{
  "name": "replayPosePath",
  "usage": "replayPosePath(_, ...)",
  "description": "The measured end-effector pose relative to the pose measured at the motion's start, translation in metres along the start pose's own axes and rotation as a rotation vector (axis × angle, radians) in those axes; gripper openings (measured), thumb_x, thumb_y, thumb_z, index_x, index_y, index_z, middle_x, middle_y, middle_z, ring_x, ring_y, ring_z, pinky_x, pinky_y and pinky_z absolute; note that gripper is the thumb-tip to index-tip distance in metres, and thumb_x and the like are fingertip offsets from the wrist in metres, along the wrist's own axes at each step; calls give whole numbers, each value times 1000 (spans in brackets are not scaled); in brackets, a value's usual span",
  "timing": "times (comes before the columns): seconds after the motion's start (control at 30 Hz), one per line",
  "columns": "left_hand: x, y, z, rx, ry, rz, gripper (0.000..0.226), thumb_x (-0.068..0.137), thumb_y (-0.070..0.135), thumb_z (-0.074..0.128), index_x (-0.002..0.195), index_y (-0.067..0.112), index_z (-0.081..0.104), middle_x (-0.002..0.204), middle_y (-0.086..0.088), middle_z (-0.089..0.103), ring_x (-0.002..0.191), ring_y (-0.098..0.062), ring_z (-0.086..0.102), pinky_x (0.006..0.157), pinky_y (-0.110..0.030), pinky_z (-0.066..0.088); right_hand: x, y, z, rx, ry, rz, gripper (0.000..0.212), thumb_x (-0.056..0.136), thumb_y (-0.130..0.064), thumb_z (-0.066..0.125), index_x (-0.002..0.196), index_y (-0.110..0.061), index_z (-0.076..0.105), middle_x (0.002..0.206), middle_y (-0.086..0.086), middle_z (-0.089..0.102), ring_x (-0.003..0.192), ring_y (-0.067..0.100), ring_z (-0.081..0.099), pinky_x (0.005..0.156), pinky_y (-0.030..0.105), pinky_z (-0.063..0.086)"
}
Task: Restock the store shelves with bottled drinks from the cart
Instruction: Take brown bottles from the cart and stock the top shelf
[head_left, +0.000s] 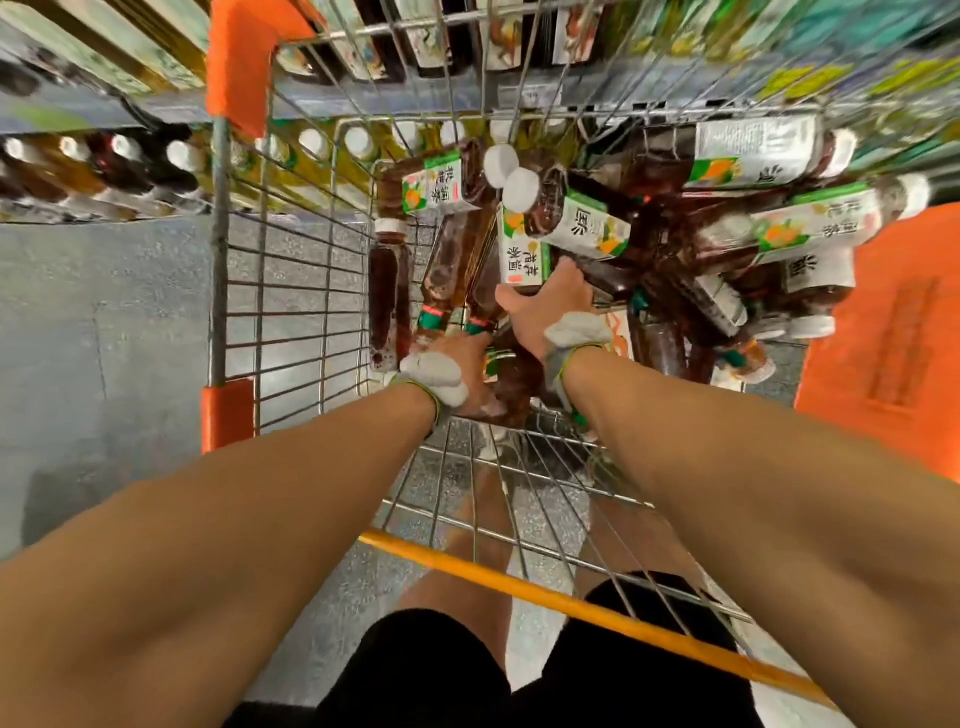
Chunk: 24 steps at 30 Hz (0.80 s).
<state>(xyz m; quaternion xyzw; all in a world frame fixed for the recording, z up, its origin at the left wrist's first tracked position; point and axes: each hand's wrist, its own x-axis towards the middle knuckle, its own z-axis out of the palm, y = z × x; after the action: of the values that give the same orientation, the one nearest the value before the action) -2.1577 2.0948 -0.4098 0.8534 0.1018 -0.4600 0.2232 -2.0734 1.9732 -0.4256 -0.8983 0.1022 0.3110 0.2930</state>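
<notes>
Several dark tea bottles with white caps and green-and-white labels lie piled in the wire cart (291, 312). My right hand (545, 306) reaches into the pile, thumb and fingers spread around the lower end of one labelled bottle (519, 254), which points up and away. My left hand (452, 364) is lower and to the left, its fingers curled down over the cap end of a dark bottle (441, 280) lying against the cart's floor; the fingertips are hidden. Both wrists wear grey-white bands.
Store shelves (104, 161) holding rows of white-capped bottles run across the top and left, just beyond the cart. The cart has orange corner guards (234, 57), an orange side panel (883, 338) and an orange handle bar (571, 605) close to my legs. Grey floor lies to the left.
</notes>
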Motion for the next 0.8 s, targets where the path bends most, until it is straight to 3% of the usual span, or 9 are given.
replayPosePath(0.17,-17,10,-17,-48,-5,-103,112,65,46,93,157,20,34,149,-13,48,131,-37,52,102,-47,51,-17,-5,-16,-23,-22,41,83,83,-52,73,140,-4,36,143,17,42,133,39,38,103,48,35)
replayPosePath(0.4,-56,37,-63,106,-65,-44,100,70,43,90,154,21,40,147,-9,55,129,-33,57,101,-36,50,-59,-13,-75,-128,-57,47,85,79,-62,70,135,-5,42,136,18,50,126,40,49,98,48,43)
replayPosePath(0.53,-84,51,-94,171,-37,9,92,78,31,86,156,19,38,150,-10,52,131,-34,55,103,-43,51,-91,-29,-118,-126,-77,-81,83,81,-57,70,139,-5,41,134,18,48,124,39,47,98,50,46)
replayPosePath(0.63,-97,58,-116,120,42,56,84,84,36,81,155,24,38,153,-8,49,132,-33,54,102,-44,52,-109,-46,-145,-6,-20,-157,78,79,-50,74,136,-6,45,129,17,52,116,37,52,94,51,49)
replayPosePath(0.73,-109,73,-143,106,94,105,91,88,51,75,159,16,31,161,-8,38,143,-31,43,111,-36,42,-119,-60,-170,57,91,-169,69,75,-49,77,123,-6,51,117,15,58,106,36,57,79,37,51)
replayPosePath(0.8,-119,90,-160,94,128,128,97,86,54,76,160,13,28,162,-10,35,144,-31,41,108,-36,41,-125,-65,-191,158,140,-146,67,70,-49,77,121,-10,55,114,11,60,106,33,59,68,24,47)
